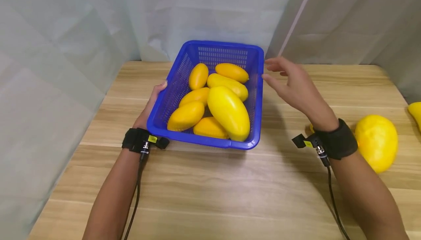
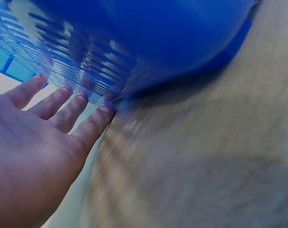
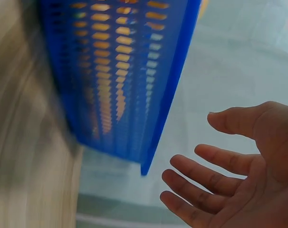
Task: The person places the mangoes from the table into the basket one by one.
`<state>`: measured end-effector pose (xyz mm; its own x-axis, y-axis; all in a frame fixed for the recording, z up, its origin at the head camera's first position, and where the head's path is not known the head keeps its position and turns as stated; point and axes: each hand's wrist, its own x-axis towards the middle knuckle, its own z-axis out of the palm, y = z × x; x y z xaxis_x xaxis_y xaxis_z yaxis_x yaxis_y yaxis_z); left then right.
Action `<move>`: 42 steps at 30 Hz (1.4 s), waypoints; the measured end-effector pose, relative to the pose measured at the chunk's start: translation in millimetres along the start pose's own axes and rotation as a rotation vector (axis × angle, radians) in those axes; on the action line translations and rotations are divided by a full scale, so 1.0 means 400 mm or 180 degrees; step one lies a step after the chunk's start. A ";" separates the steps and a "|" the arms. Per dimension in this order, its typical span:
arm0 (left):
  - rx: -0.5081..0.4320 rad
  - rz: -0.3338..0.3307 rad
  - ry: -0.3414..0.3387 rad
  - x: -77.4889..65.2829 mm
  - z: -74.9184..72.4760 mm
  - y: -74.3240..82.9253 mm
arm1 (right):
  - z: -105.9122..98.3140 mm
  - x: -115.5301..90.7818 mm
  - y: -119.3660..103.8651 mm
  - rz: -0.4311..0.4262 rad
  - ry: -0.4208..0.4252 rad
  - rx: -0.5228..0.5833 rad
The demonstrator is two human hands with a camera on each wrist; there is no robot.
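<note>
Wooden table (image 1: 210,196), grey curtain (image 1: 65,31) behind; blue basket (image 1: 184,72); both hands' fingers spread, holding nothing.

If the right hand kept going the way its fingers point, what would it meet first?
Most likely the right wall of the blue basket. The right hand is open beside it, fingers aimed at the rim, with a gap showing in the right wrist view.

The scene is seen from above and behind by the head view, facing forward and down over the counter (image 1: 210,189). The blue basket (image 1: 177,83) is viewed very closely by both wrist views, from its left and right sides; it is shared by all three.
</note>
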<state>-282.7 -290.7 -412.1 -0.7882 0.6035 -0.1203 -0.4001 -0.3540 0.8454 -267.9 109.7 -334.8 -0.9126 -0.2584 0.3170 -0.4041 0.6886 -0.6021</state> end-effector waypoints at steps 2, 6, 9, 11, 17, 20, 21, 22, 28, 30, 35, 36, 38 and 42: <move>-0.0037 -0.0007 -0.0011 0.000 0.001 -0.001 | -0.014 -0.019 0.013 0.0048 -0.0042 -0.0080; -0.0091 0.0013 -0.0035 0.000 0.004 -0.003 | -0.053 -0.068 0.040 0.0210 -0.0131 -0.0289; -0.0131 0.0015 -0.0045 0.000 0.005 -0.006 | -0.085 -0.112 0.065 0.0292 -0.0186 -0.0471; -0.0137 0.0017 -0.0039 -0.001 0.002 -0.007 | -0.103 -0.143 0.084 0.0300 -0.0189 -0.0548; -0.0075 -0.0016 -0.0040 -0.002 0.003 -0.007 | -0.136 -0.241 0.139 0.0424 -0.0186 -0.0638; -0.0040 -0.0031 -0.0052 0.000 0.004 -0.007 | -0.141 -0.278 0.162 0.0528 -0.0211 -0.0659; -0.0028 -0.0041 -0.0039 0.001 0.005 -0.007 | -0.141 -0.286 0.167 0.0569 -0.0222 -0.0664; -0.0018 -0.0046 -0.0022 0.002 0.006 -0.007 | -0.142 -0.294 0.171 0.0609 -0.0232 -0.0671; -0.0086 -0.0048 0.0049 -0.001 0.007 -0.005 | -0.153 -0.320 0.186 0.0814 -0.0261 -0.0690; -0.0117 -0.0035 0.0022 -0.003 0.003 -0.004 | -0.153 -0.330 0.192 0.0836 -0.0262 -0.0683; -0.0155 -0.0054 -0.0029 -0.002 0.000 -0.004 | -0.135 -0.359 0.210 0.0829 -0.0321 -0.0634; -0.0091 -0.0056 -0.0016 -0.002 0.000 -0.004 | -0.128 -0.364 0.214 0.0810 -0.0331 -0.0634; 0.0020 -0.0049 0.0006 -0.003 -0.001 -0.004 | -0.113 -0.370 0.220 0.0759 -0.0338 -0.0656; 0.0171 -0.0032 0.0019 -0.006 0.002 -0.003 | -0.092 -0.381 0.227 0.0695 -0.0326 -0.0739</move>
<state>-280.0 -291.3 -412.3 -0.7870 0.6027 -0.1319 -0.3826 -0.3090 0.8707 -163.2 236.4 -410.6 -0.9824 -0.1462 0.1164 -0.1838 0.8682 -0.4609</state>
